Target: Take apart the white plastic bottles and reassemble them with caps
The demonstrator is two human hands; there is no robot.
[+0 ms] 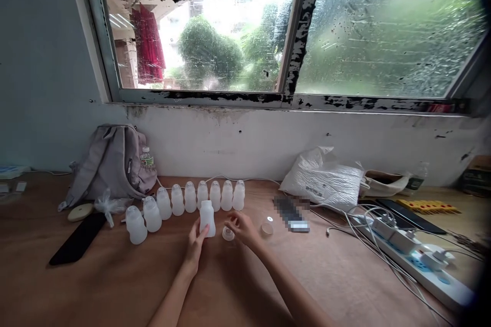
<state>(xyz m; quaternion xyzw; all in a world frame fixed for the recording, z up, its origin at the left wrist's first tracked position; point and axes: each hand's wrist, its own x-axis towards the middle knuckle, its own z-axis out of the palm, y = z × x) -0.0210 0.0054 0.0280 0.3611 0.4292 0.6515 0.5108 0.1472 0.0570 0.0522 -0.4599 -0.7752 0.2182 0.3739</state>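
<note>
A frosted white baby bottle (207,218) stands upright in my left hand (198,239), with my thumb across its front. Its top is uncovered, a bare neck. Beside it, the bent fingers of my right hand (241,227) close at the tip of a clear bottle top (228,234), which rests low at the table surface. To the right of that hand lies a clear round cap (267,228) with a small white disc (270,219) by it. Behind my hands, several frosted bottles with clear tops (190,197) stand in a curved row, reaching to the left (136,226).
A grey backpack (111,163), a black pouch (79,240) and a knotted plastic bag (111,207) are left on the wooden table (115,296). To the right are a silvery package (326,176), a blurred-out item (289,212), loose cables and a white power strip (418,260). A window rises behind.
</note>
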